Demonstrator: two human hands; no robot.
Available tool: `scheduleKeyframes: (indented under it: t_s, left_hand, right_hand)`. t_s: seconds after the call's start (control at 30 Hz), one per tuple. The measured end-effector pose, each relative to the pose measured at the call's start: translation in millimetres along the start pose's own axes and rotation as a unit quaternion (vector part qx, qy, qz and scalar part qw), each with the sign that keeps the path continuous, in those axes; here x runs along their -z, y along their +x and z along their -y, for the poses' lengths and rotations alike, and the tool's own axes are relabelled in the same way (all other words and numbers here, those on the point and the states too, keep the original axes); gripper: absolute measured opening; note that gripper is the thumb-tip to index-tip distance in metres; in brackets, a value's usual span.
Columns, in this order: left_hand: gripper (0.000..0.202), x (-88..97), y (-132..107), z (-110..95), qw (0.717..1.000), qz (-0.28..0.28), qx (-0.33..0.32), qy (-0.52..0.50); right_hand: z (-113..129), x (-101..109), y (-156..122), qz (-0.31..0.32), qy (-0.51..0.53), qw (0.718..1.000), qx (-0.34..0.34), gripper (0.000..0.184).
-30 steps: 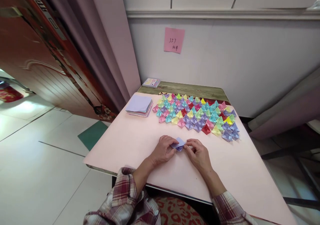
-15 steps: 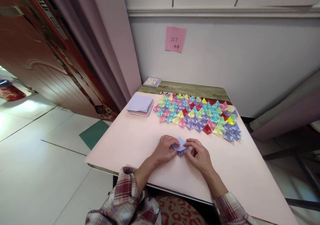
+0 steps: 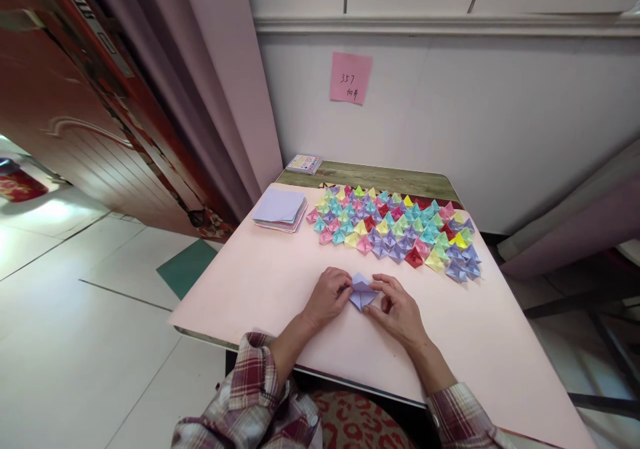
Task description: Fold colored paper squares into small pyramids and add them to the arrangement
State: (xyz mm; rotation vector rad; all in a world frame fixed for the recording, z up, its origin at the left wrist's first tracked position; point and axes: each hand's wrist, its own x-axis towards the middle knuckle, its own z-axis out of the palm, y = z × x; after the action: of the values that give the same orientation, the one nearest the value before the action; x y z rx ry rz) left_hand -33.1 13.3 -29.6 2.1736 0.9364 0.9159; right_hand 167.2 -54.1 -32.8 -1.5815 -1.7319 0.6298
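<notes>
A small folded sheet of light purple origami paper lies at the front middle of the table, between my hands. A crease line shows down its front half. My left hand pinches its left corner between thumb and fingertips. On the other side, my right hand grips the right edge, thumb near the front point and forefinger behind. Farther back spread many folded paper pieces in purple, teal, green, yellow, pink and red, set in rows.
A stack of square paper sits at the table's left, with a printed packet behind it. A pale pink cover lies over the table. A pink note is stuck on the wall. A green sheet lies on the floor.
The purple paper's front flap has opened out, showing a wider creased diamond. My left fingers have drawn back slightly to its left corner, and my right thumb has moved toward the front point.
</notes>
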Motion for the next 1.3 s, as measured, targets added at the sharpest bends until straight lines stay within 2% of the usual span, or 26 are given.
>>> scheduleKeyframes:
  t_s: [0.17,0.33,0.57,0.8,1.07,1.2,1.3]
  left_hand:
    - [0.01,-0.5,-0.1,0.2,1.0,-0.003,-0.003,0.004]
    - [0.009,0.3,-0.6,-0.5,1.0,0.0,-0.008,0.008]
    - [0.011,0.1,-0.2,-0.5,1.0,-0.002,-0.005,0.002]
    - [0.01,-0.6,0.0,-0.4,1.0,0.004,-0.002,0.014]
    - [0.011,-1.4,0.8,-1.2,1.0,0.007,0.013,0.022]
    - [0.025,-5.8,3.0,-3.3,0.998,0.001,0.036,0.056]
    - [0.02,-9.8,4.8,-4.7,0.995,-0.011,0.057,0.08]
  right_hand:
    - [-1.8,1.9,-0.5,0.008,0.053,0.999,0.004,0.026]
    - [-2.2,-0.5,0.4,-0.011,0.03,0.999,-0.01,0.017]
    - [0.3,3.4,-2.7,0.018,0.07,0.997,0.015,0.024]
    - [-2.6,-5.7,2.1,-0.023,-0.005,0.999,-0.025,0.013]
    - [8.8,-14.9,9.9,-0.085,-0.077,0.989,-0.093,0.029]
    - [8.7,-16.4,8.9,-0.088,-0.085,0.989,-0.082,0.031]
    - [7.1,-15.7,6.3,-0.088,-0.077,0.991,-0.071,0.036]
